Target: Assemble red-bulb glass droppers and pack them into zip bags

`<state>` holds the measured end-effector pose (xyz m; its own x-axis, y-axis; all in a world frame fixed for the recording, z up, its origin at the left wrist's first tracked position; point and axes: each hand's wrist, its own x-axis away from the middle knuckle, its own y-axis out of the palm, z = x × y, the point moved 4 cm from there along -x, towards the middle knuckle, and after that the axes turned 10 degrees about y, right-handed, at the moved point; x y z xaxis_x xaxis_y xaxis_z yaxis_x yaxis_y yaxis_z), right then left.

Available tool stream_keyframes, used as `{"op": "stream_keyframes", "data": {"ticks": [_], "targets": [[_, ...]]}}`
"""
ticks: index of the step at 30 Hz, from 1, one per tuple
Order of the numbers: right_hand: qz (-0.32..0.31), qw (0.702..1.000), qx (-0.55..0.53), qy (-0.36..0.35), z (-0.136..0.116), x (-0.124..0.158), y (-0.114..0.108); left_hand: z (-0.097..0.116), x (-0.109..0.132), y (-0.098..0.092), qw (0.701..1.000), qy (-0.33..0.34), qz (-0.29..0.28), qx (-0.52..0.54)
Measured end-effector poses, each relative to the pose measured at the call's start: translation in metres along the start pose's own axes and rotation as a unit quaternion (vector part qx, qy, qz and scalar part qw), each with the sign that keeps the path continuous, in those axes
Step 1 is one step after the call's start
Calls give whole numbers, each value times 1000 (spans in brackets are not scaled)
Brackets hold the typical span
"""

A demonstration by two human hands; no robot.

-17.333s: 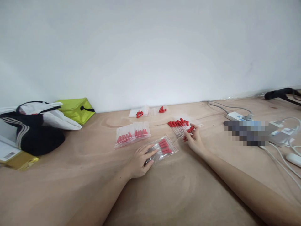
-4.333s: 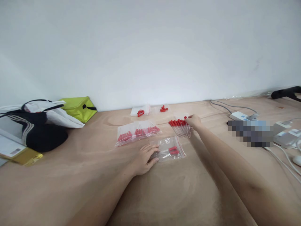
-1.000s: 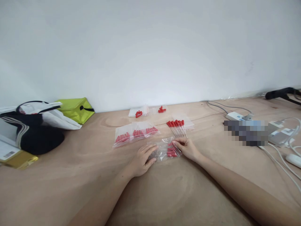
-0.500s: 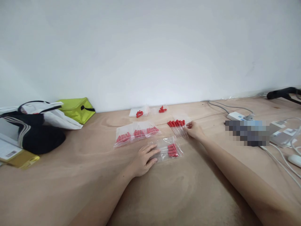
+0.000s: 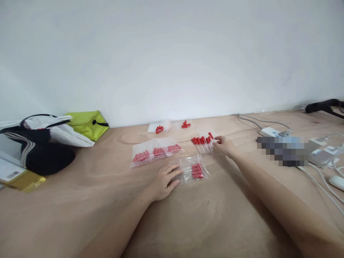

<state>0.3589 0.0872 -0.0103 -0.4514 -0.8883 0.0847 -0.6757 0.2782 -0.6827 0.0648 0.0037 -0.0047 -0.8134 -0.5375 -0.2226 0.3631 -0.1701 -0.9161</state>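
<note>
My left hand (image 5: 165,182) lies with its fingers apart on the left end of a clear bag (image 5: 188,171) that holds several red-capped droppers. At the right, my right hand (image 5: 223,145) pinches one red-bulbed dropper (image 5: 211,135) by its clear stem, slightly raised at the right end of a row of loose droppers (image 5: 200,141). Three filled bags with red bulbs (image 5: 158,152) overlap to the left of the row. Near the wall are a small heap of red bulbs (image 5: 159,129) and another one (image 5: 185,124), beside clear stems and a zip bag.
On the left stand a green bag (image 5: 90,125), a white bag (image 5: 67,134), a dark cap (image 5: 48,157) and a gold packet (image 5: 29,182). A power strip (image 5: 270,132), cables and a white mouse (image 5: 336,182) are on the right. A blurred patch covers something beside the strip.
The dropper in my right hand has shifted up and away from the others in the row, and my right hand has moved slightly right with it. My left hand has stayed on the bag.
</note>
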Motion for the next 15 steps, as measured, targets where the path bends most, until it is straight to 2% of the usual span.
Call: {"op": "stream_keyframes", "data": {"ticks": [3,5,7,11,15], "targets": [[-7,991,-128,-31,5,20,-2,0,0,0,1000,-2,-2,0],[-39,966,-249,-53,8,38,1,1,0,-1,1000,-3,-2,0],[-61,942,-325,-63,9,56,7,1,0,-1,1000,-3,-3,-2],[-51,913,-399,-67,5,77,19,2,0,-1,1000,-7,-10,-2],[-55,895,-437,-77,-3,81,31,2,-1,-2,1000,-11,-11,-1]]}}
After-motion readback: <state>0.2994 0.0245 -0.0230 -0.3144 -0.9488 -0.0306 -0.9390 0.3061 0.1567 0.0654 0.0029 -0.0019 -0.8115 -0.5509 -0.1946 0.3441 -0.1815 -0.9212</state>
